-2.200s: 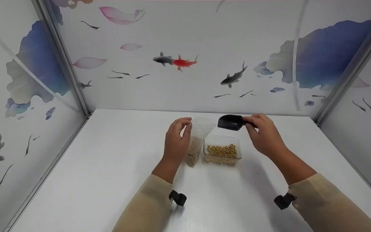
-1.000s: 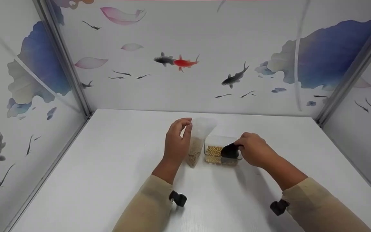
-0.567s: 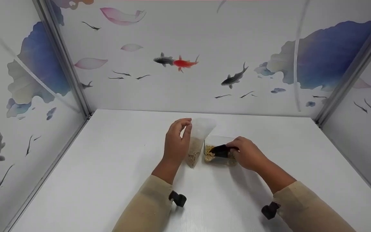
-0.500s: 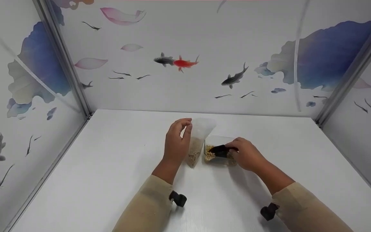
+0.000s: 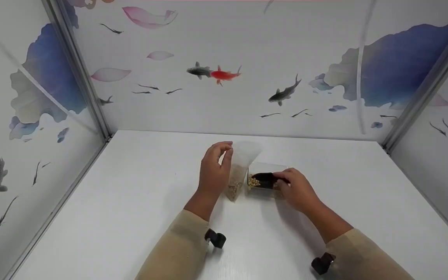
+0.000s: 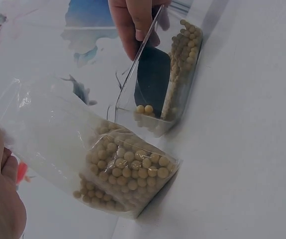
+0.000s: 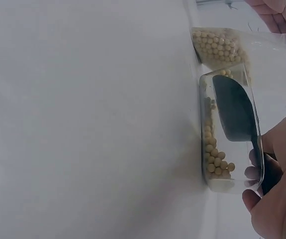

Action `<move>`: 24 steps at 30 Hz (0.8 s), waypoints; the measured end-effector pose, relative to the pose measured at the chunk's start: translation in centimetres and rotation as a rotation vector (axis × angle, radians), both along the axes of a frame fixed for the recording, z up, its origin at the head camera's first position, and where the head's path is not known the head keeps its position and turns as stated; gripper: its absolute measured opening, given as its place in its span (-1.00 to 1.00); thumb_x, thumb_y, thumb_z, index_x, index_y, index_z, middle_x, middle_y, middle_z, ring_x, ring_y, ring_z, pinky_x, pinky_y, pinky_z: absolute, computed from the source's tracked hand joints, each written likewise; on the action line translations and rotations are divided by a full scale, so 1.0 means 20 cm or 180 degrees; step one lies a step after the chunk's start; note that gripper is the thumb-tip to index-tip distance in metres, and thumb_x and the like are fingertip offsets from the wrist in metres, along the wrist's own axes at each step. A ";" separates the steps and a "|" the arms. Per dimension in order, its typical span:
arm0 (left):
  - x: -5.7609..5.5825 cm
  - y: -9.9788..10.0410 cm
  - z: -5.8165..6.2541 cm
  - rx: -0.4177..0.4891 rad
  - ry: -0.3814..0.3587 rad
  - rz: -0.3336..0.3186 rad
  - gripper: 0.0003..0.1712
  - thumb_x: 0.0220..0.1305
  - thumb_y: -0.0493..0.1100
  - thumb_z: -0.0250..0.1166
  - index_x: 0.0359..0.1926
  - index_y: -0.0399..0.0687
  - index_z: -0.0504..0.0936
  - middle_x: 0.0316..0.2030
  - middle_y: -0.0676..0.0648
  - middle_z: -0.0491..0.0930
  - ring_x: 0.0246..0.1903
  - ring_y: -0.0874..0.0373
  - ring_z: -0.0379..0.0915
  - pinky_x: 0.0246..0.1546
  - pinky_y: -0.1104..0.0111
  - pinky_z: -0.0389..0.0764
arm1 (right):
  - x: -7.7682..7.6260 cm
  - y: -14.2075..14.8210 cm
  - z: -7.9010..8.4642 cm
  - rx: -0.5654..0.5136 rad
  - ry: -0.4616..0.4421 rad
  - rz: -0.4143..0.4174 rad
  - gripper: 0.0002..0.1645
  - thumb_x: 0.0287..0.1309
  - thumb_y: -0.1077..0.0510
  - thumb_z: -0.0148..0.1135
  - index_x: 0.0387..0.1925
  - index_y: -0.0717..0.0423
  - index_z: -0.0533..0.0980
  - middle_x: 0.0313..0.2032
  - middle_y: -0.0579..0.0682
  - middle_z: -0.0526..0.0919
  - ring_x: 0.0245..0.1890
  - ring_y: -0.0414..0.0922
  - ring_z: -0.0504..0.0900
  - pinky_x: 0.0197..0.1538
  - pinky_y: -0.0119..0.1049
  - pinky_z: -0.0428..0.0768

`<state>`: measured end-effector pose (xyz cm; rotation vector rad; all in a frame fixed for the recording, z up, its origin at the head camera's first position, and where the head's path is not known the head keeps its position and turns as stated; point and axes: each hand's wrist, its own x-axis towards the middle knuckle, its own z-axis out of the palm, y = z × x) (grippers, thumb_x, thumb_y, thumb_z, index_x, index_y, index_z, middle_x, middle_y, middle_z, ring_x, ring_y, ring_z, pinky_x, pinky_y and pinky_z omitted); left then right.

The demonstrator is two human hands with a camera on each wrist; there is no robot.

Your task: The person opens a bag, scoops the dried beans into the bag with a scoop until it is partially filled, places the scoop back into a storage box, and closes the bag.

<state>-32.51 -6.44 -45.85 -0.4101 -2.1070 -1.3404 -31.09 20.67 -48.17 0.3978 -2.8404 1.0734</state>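
Note:
My right hand [image 5: 298, 188] grips the handle of a black scoop [image 5: 265, 180]. The scoop's bowl is inside a clear rectangular container [image 7: 202, 149] of soybeans [image 5: 253, 181], and my fingers are at its right end. In the left wrist view, the dark scoop [image 6: 152, 79] shows through the container's wall with a couple of beans by its tip. Just left of the container stands a clear plastic bag [image 5: 243, 157], its lower part filled with soybeans [image 6: 128, 169]. My left hand [image 5: 214, 171] pinches the bag's upper left edge between thumb and fingers.
Both things stand on a white table [image 5: 130, 217]. White panels painted with fish and leaves enclose it at the back [image 5: 224, 105] and sides. A small black device [image 5: 215, 238] is strapped at my left cuff, another [image 5: 322, 263] at the right.
My right hand has lowered the scoop from above the container into the beans and pushed it leftward, its bowl turning to face up. The left hand and bag have stayed in place.

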 end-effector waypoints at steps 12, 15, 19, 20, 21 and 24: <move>0.00 0.00 0.01 -0.0006 -0.0075 0.0005 -0.72 0.69 0.02 0.13 0.06 -0.04 0.65 0.23 0.01 0.69 0.36 0.13 0.56 0.44 0.27 0.60 | 0.01 0.03 -0.02 -0.0317 -0.0062 -0.0162 -0.58 0.61 0.18 0.11 0.36 0.08 0.59 0.28 0.10 0.59 0.39 0.11 0.54 0.46 0.15 0.55; 0.00 0.00 0.01 0.0009 -0.0074 0.0006 -0.73 0.69 0.01 0.13 0.06 -0.04 0.65 0.23 0.01 0.69 0.36 0.14 0.56 0.45 0.29 0.60 | 0.01 0.04 -0.01 -0.0386 -0.0099 -0.0192 -0.58 0.62 0.17 0.10 0.38 0.07 0.58 0.29 0.10 0.57 0.41 0.11 0.53 0.47 0.15 0.54; 0.00 0.00 0.01 0.0010 -0.0072 0.0011 -0.73 0.70 0.00 0.13 0.07 -0.04 0.65 0.23 0.01 0.68 0.37 0.15 0.55 0.46 0.33 0.58 | 0.02 0.07 0.00 -0.0482 -0.0122 -0.0216 -0.56 0.65 0.14 0.08 0.41 0.08 0.55 0.31 0.12 0.55 0.41 0.13 0.51 0.43 0.13 0.56; 0.00 0.00 0.01 0.0002 -0.0074 0.0008 -0.72 0.70 0.01 0.12 0.07 -0.04 0.65 0.24 0.01 0.68 0.37 0.15 0.55 0.46 0.33 0.58 | 0.02 0.07 0.01 -0.0497 -0.0126 -0.0220 -0.56 0.66 0.14 0.07 0.42 0.09 0.54 0.31 0.13 0.54 0.41 0.14 0.51 0.41 0.11 0.56; 0.00 0.00 0.00 -0.0003 -0.0073 0.0002 -0.71 0.70 0.02 0.11 0.08 -0.04 0.65 0.25 0.01 0.67 0.38 0.15 0.54 0.46 0.32 0.58 | 0.02 0.08 0.01 -0.0504 -0.0118 -0.0227 -0.56 0.66 0.13 0.06 0.42 0.09 0.54 0.32 0.14 0.54 0.40 0.14 0.52 0.39 0.09 0.57; 0.01 0.00 0.00 -0.0018 -0.0077 0.0001 -0.69 0.71 0.04 0.10 0.10 -0.03 0.64 0.26 0.02 0.67 0.39 0.15 0.54 0.46 0.32 0.57 | 0.02 0.10 0.03 -0.0552 -0.0086 -0.0248 -0.56 0.67 0.14 0.05 0.41 0.11 0.54 0.31 0.15 0.54 0.37 0.13 0.54 0.36 0.04 0.58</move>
